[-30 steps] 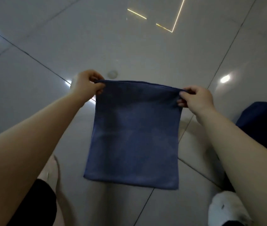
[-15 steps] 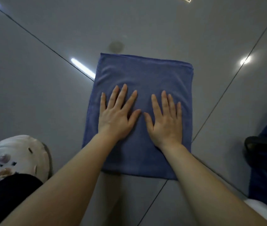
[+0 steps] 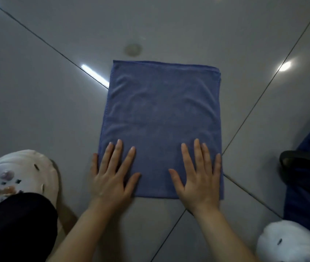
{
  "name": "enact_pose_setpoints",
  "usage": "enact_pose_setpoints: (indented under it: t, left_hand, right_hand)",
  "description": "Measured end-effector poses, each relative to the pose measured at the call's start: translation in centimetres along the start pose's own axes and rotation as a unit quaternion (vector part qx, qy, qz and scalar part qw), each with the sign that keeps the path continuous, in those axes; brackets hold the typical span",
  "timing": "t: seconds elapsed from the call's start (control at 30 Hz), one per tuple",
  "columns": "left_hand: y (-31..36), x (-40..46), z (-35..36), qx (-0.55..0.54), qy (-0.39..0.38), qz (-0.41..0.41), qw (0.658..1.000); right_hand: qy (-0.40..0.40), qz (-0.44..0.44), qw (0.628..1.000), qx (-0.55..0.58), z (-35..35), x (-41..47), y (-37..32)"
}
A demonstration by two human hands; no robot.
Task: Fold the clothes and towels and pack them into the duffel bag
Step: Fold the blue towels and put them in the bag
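Note:
A blue towel (image 3: 161,118), folded into a rectangle, lies flat on the grey tiled floor in front of me. My left hand (image 3: 112,176) presses flat on its near left corner, fingers straight and spread, the little finger just off the edge. My right hand (image 3: 199,176) presses flat on the near right corner in the same way. A dark blue bag (image 3: 309,178) with a black strap (image 3: 292,157) shows at the right edge, mostly cut off.
My two white clog shoes sit at the left (image 3: 21,178) and bottom right (image 3: 290,242), with a black trouser leg (image 3: 14,227) at the left. A round mark (image 3: 133,50) is on the glossy floor beyond the towel. Bare tiles surround the towel.
The towel, held up by its top corners a second ago, was laid on the floor. My flat hands have since slid from its middle back and apart to the near corners.

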State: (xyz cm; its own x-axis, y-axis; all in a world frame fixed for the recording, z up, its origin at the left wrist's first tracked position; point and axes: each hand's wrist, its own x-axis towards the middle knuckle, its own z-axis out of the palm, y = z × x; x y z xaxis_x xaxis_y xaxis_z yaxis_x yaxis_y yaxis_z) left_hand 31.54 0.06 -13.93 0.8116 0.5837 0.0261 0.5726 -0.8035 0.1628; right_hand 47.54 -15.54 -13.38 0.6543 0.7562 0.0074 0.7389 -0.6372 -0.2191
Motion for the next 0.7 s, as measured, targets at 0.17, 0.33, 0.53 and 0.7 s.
enact_pose_setpoints:
  t: [0.17,0.33,0.53,0.7]
  left_hand:
    - [-0.4,-0.6,-0.2,0.003,-0.09,-0.042,0.995]
    - [0.5,-1.6,-1.3,0.003,-0.123,-0.053,0.991]
    - [0.6,5.3,-3.4,-0.103,-0.017,-0.118,0.987]
    - [-1.8,18.4,-4.0,-0.154,0.012,-0.12,0.981]
  right_hand:
    - [-0.065,0.034,0.997,-0.021,-0.2,-0.9,1.5]
    - [-0.071,0.053,0.996,0.005,-1.0,-2.0,1.2]
    - [0.074,0.196,0.955,0.212,-4.2,4.0,2.5]
    - [0.04,0.18,0.961,0.207,-5.8,15.8,4.7]
